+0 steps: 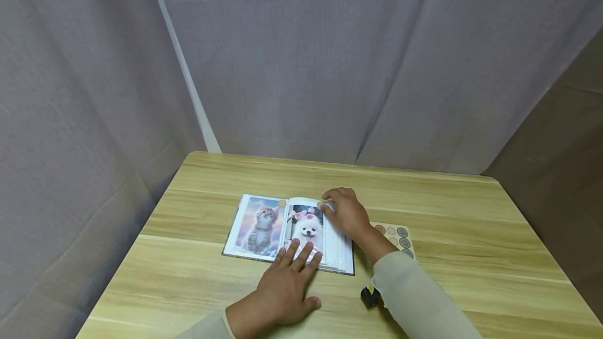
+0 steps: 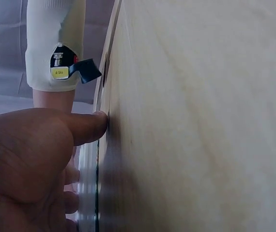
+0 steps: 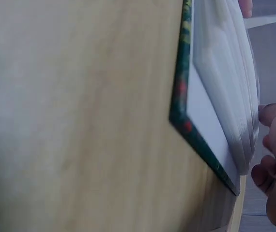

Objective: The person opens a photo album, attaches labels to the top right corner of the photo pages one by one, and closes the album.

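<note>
A photo album [image 1: 348, 258] lies spread on the table, with a kitten picture [image 1: 264, 226] on its left page and a white dog picture [image 1: 308, 226] on its right page. My left hand [image 1: 287, 281] rests flat over the album's lower edge, fingers spread on the bottom of the dog picture and thumb out on the table. At the upper right corner of the dog picture, my right hand [image 1: 348, 213] touches the page with its thumb, right at a small pale round sticker. A similar round sticker [image 1: 281, 203] sits at the kitten picture's upper right corner.
A sheet of round stickers [image 1: 404, 239] lies right of the album, partly under my right forearm. The album's dark green patterned cover [image 3: 179, 108] shows beneath its stacked pages. Grey curtains [image 1: 292, 67] hang behind the wooden table [image 1: 476, 224].
</note>
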Demonstrator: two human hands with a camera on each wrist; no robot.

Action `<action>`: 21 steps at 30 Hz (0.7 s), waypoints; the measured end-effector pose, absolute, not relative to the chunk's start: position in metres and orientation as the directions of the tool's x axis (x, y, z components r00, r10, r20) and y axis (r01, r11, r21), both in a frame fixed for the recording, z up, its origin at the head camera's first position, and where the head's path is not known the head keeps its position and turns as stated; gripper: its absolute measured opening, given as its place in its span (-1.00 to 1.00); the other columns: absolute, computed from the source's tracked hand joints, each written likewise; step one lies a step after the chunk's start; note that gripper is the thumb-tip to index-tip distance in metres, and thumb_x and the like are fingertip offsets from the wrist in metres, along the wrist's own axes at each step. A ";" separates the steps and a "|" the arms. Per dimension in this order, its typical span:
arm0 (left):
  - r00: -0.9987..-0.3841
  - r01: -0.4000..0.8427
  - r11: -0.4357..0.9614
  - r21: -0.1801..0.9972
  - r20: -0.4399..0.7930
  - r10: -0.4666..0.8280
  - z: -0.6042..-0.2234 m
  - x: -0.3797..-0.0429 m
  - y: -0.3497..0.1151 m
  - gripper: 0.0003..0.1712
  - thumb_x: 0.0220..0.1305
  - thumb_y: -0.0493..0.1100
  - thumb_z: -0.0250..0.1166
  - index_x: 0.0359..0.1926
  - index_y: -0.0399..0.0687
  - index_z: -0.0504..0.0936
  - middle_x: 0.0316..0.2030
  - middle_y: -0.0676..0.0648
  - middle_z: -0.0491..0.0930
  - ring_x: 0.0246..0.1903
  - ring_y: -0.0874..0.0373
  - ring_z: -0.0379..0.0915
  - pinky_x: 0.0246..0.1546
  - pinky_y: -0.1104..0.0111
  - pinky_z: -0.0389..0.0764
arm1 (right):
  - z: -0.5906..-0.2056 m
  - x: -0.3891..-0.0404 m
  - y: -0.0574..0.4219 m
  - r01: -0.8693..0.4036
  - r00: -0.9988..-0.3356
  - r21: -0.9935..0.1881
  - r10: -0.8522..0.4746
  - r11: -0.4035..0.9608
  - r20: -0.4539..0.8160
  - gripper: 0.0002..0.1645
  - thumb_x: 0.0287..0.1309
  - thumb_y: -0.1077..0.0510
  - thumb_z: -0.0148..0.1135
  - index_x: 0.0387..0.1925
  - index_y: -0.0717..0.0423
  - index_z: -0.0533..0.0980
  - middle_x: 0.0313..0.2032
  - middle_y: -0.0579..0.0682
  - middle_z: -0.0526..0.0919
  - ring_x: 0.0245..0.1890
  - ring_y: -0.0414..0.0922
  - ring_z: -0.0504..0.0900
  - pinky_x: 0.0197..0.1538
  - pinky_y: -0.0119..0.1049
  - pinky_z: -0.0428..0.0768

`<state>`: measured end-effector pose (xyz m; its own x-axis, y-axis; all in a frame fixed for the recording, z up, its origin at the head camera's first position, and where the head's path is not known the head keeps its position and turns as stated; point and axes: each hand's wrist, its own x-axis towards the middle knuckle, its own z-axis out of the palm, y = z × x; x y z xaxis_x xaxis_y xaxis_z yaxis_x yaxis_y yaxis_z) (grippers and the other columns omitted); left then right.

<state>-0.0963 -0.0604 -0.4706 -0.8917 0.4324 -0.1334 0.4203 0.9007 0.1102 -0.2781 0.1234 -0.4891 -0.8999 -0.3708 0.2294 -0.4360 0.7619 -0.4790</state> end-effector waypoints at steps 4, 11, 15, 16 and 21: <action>-0.891 0.420 0.901 0.106 -0.141 0.432 -0.470 -0.096 -0.061 0.05 0.31 0.48 0.15 0.64 0.19 0.02 0.62 -0.04 -0.14 0.58 -0.12 -0.30 0.51 0.00 -0.02 | -0.488 -0.274 0.125 -0.531 -0.847 -0.419 -0.451 0.736 0.281 -0.79 0.35 0.05 0.35 -0.03 -0.05 0.68 0.12 -0.07 0.63 0.24 -0.02 0.45 0.11 0.02 0.61; -0.888 0.420 0.899 0.126 -0.146 0.435 -0.471 -0.097 -0.061 0.04 0.33 0.46 0.15 0.64 0.18 0.01 0.62 -0.03 -0.15 0.58 -0.12 -0.33 0.52 -0.01 -0.06 | -0.486 -0.264 0.129 -0.615 -0.787 -0.275 -0.560 0.739 0.257 -0.71 0.41 0.09 0.27 0.10 -0.03 0.69 0.14 -0.08 0.67 0.22 -0.06 0.49 0.21 -0.05 0.55; -0.888 0.427 0.897 0.113 -0.139 0.439 -0.470 -0.096 -0.061 0.03 0.33 0.47 0.14 0.64 0.17 0.03 0.62 -0.04 -0.13 0.58 -0.12 -0.31 0.51 -0.01 -0.03 | -0.484 -0.258 0.133 -0.660 -0.748 -0.212 -0.604 0.721 0.273 -0.70 0.39 0.11 0.28 0.09 0.02 0.70 0.10 -0.07 0.69 0.19 -0.05 0.53 0.21 -0.06 0.56; -0.888 0.428 0.897 0.112 -0.135 0.440 -0.470 -0.096 -0.061 0.03 0.33 0.47 0.13 0.64 0.17 0.04 0.62 -0.05 -0.12 0.58 -0.12 -0.30 0.51 -0.01 -0.02 | -0.483 -0.255 0.134 -0.668 -0.741 -0.204 -0.613 0.716 0.273 -0.70 0.39 0.12 0.28 0.09 0.03 0.70 0.09 -0.07 0.69 0.19 -0.05 0.53 0.20 -0.06 0.56; -0.887 0.426 0.896 0.124 -0.138 0.441 -0.470 -0.096 -0.062 0.02 0.34 0.47 0.12 0.64 0.18 0.04 0.62 -0.04 -0.10 0.58 -0.12 -0.28 0.51 -0.01 -0.01 | -0.479 -0.242 0.140 -0.703 -0.710 -0.193 -0.655 0.685 0.259 -0.71 0.39 0.11 0.27 0.07 0.04 0.70 0.06 -0.08 0.69 0.16 -0.06 0.55 0.18 -0.06 0.58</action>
